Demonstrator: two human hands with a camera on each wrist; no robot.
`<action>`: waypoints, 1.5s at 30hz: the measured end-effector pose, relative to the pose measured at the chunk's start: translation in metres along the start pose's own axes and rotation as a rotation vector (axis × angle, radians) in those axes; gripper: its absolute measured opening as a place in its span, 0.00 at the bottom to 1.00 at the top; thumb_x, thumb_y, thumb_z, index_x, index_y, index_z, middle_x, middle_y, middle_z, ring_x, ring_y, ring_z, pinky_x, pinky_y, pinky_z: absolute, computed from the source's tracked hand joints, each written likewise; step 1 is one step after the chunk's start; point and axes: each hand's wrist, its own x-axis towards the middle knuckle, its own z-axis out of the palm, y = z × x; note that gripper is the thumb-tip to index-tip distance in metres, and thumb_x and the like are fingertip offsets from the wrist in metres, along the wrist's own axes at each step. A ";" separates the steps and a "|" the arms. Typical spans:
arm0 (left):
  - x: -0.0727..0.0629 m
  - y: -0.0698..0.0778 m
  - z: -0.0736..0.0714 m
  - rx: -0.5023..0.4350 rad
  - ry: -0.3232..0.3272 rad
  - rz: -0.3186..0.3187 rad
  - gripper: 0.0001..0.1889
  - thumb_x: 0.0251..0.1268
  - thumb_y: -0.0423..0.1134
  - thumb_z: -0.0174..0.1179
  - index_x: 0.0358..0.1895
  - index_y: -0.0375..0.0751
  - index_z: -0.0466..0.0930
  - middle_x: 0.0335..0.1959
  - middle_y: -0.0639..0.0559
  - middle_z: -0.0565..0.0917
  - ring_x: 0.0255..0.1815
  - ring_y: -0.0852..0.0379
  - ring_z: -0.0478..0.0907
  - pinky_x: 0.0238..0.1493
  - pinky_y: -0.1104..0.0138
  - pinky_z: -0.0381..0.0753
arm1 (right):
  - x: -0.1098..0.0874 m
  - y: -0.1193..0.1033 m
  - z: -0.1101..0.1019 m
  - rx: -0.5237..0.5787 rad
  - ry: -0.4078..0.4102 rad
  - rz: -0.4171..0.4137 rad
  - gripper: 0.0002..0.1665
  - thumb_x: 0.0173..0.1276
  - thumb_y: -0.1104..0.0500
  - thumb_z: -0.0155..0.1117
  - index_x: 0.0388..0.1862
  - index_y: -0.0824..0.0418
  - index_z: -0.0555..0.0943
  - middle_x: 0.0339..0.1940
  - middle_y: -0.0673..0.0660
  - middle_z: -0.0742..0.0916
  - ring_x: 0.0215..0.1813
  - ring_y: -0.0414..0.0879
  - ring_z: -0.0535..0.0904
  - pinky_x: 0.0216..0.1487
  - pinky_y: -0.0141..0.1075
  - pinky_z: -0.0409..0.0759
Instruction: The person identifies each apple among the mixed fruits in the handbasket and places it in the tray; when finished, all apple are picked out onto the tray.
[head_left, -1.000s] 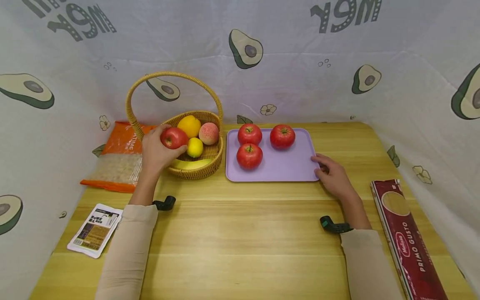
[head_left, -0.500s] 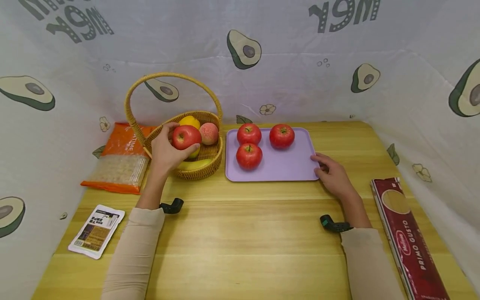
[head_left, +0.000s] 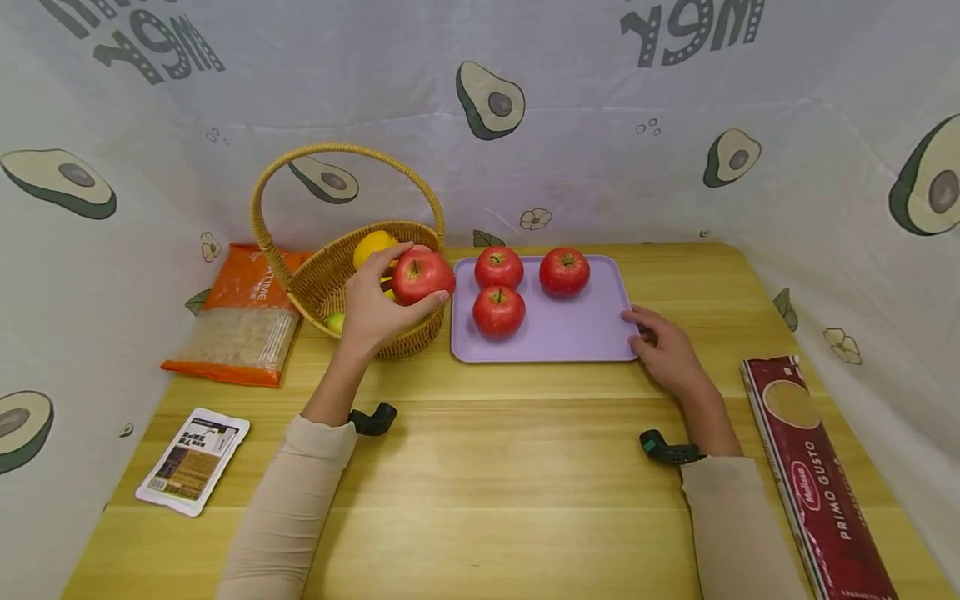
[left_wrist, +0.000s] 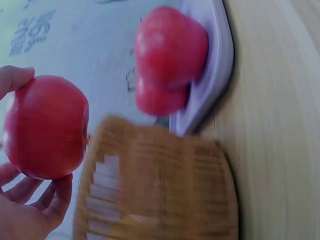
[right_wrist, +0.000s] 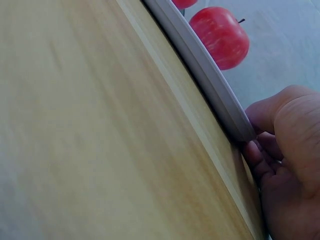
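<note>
My left hand (head_left: 371, 310) grips a red apple (head_left: 423, 279) between thumb and fingers, over the right side of the wicker basket (head_left: 318, 279). The left wrist view shows this apple (left_wrist: 47, 127) clear of the blurred basket wall (left_wrist: 160, 175). Partly hidden behind hand and apple are an orange-yellow fruit (head_left: 372, 247), the peach and other yellow fruit in the basket. Three red apples (head_left: 498, 313) sit on the left and middle of a lilac tray (head_left: 577, 333). At the tray's right edge, my right hand (head_left: 666, 354) pinches the rim, its thumb on top in the right wrist view.
An orange and clear bag (head_left: 232, 333) lies left of the basket, partly behind it. Nearer on the left lies a small white-edged packet (head_left: 193, 462). A long dark red pasta pack (head_left: 817, 483) lies along the right. A printed cloth (head_left: 585, 167) hangs behind the table.
My left hand has carried the apple rightward across the basket, from its left side to its right rim near the tray. The right hand and tray have stayed put.
</note>
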 end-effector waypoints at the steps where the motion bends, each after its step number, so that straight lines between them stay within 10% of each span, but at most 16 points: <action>1: 0.000 0.004 0.004 -0.017 -0.010 -0.001 0.42 0.45 0.58 0.80 0.66 0.49 0.77 0.60 0.50 0.82 0.55 0.49 0.81 0.56 0.54 0.86 | 0.000 0.000 0.000 0.002 -0.002 0.003 0.26 0.80 0.64 0.53 0.74 0.66 0.72 0.80 0.67 0.68 0.59 0.60 0.73 0.60 0.39 0.72; 6: -0.001 0.024 0.027 -0.087 -0.072 0.015 0.40 0.46 0.59 0.79 0.63 0.49 0.75 0.58 0.52 0.82 0.54 0.51 0.82 0.58 0.57 0.85 | 0.001 0.003 0.001 -0.001 -0.011 0.012 0.27 0.80 0.63 0.53 0.75 0.66 0.71 0.80 0.67 0.68 0.62 0.61 0.73 0.64 0.55 0.72; 14: 0.000 0.054 0.069 -0.085 -0.182 0.034 0.38 0.49 0.61 0.77 0.65 0.55 0.77 0.58 0.56 0.84 0.54 0.54 0.82 0.56 0.60 0.85 | 0.000 0.001 -0.002 0.005 -0.006 0.001 0.26 0.80 0.63 0.53 0.75 0.66 0.72 0.80 0.66 0.69 0.62 0.61 0.73 0.59 0.32 0.71; 19: -0.001 0.066 0.097 -0.042 -0.237 0.016 0.39 0.51 0.61 0.76 0.68 0.55 0.76 0.63 0.53 0.82 0.61 0.52 0.78 0.60 0.54 0.83 | 0.001 0.002 -0.001 0.001 -0.005 -0.006 0.26 0.80 0.64 0.53 0.74 0.66 0.72 0.80 0.67 0.69 0.62 0.61 0.73 0.62 0.42 0.73; 22: -0.002 0.069 0.111 -0.048 -0.274 0.014 0.41 0.53 0.60 0.75 0.71 0.51 0.75 0.64 0.52 0.81 0.62 0.52 0.78 0.61 0.54 0.83 | 0.003 0.004 0.001 -0.004 -0.005 -0.003 0.27 0.79 0.64 0.53 0.75 0.66 0.72 0.80 0.66 0.69 0.62 0.61 0.74 0.62 0.49 0.73; 32: -0.005 0.074 0.153 0.005 -0.349 -0.056 0.44 0.58 0.60 0.72 0.76 0.50 0.68 0.67 0.49 0.80 0.65 0.50 0.76 0.65 0.52 0.79 | 0.001 0.004 0.000 -0.015 0.003 0.012 0.27 0.79 0.64 0.52 0.75 0.65 0.72 0.80 0.66 0.69 0.60 0.60 0.74 0.55 0.26 0.69; 45: -0.010 0.066 0.194 0.022 -0.345 -0.022 0.42 0.61 0.53 0.73 0.77 0.46 0.64 0.71 0.50 0.75 0.71 0.50 0.72 0.71 0.54 0.76 | 0.002 0.002 0.001 -0.008 -0.002 -0.001 0.26 0.80 0.64 0.53 0.74 0.66 0.72 0.79 0.68 0.70 0.59 0.61 0.74 0.63 0.56 0.74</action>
